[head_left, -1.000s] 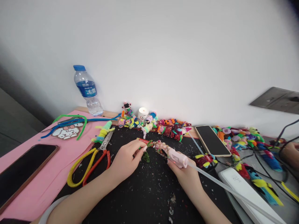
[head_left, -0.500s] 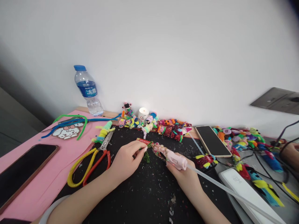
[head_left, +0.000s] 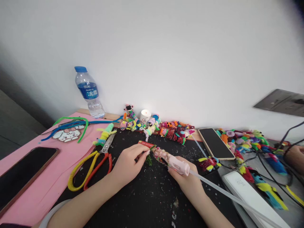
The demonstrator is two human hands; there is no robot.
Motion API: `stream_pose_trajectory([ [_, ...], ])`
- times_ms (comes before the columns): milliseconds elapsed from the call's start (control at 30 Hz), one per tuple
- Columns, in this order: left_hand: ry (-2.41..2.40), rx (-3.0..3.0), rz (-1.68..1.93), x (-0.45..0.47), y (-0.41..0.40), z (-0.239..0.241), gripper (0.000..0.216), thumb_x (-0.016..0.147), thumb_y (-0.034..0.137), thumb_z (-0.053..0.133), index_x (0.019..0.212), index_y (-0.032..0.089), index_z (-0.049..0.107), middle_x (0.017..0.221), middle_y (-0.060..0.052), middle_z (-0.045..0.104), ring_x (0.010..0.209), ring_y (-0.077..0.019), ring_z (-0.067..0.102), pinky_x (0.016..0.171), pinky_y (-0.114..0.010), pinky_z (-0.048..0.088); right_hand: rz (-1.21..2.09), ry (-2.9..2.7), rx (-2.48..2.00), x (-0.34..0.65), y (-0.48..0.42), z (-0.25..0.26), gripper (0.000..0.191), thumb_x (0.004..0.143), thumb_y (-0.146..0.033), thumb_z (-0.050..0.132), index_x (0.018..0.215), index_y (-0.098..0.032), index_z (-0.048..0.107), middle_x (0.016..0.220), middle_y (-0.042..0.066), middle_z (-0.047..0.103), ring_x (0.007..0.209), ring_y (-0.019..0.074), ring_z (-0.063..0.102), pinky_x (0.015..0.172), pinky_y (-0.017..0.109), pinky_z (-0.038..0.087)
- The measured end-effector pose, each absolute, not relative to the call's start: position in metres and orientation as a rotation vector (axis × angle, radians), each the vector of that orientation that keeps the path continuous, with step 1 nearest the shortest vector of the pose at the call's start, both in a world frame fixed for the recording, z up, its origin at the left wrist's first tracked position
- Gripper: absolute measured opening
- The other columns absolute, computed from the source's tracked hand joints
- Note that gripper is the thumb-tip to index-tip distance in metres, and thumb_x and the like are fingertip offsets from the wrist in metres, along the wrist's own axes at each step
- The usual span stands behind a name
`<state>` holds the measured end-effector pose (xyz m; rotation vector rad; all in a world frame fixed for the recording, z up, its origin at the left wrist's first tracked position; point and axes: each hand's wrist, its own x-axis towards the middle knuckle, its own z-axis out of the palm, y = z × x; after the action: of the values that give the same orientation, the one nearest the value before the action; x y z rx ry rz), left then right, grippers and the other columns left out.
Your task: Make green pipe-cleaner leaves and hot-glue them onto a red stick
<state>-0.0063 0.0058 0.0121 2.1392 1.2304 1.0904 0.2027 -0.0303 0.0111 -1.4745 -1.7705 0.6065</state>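
Observation:
My right hand [head_left: 187, 177] is wrapped round a pink glue gun [head_left: 174, 163], its front part covered in multicoloured fuzz. A long translucent glue stick [head_left: 220, 186] runs out of its back end. The nozzle points left, close to the fingertips of my left hand [head_left: 131, 161]. Those fingertips pinch a small green piece [head_left: 153, 148], whose kind I cannot make out. Just under them is a darker green, shiny-looking bit [head_left: 148, 160]. A red card or packet [head_left: 145, 144] lies behind my left fingers, partly covered by them.
Scissors [head_left: 104, 150] with yellow and red handles lie left, beside a yellow-green fuzzy figure [head_left: 105, 134]. Fuzzy figures [head_left: 171, 131] line the wall. A bottle [head_left: 89, 91], phones [head_left: 216, 144], a white power bank [head_left: 249, 196] and black cables surround the black mat [head_left: 142, 202]. Another person's hand [head_left: 294, 156] shows far right.
The glue gun has shifted slightly left, its nozzle a little nearer my left fingertips. My left hand keeps its pinch almost in place.

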Motion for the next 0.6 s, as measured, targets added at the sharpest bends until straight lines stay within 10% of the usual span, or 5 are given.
stream_pose_trajectory([
  [600,1.249,2.127,1.085,-0.0076,0.0075,0.0111,0.012,0.085,0.017,0.048,0.086,0.018,0.06,0.071,0.0,0.058,0.057,-0.0104,0.051,0.056,-0.021,0.039,0.566,-1.753,-1.479,0.2049,-0.0305,0.0092,0.004,0.073,-0.022,0.06,0.073,-0.017,0.061,0.064,0.001,0.063,0.056,0.0149,0.058,0.053,0.022,0.045],
])
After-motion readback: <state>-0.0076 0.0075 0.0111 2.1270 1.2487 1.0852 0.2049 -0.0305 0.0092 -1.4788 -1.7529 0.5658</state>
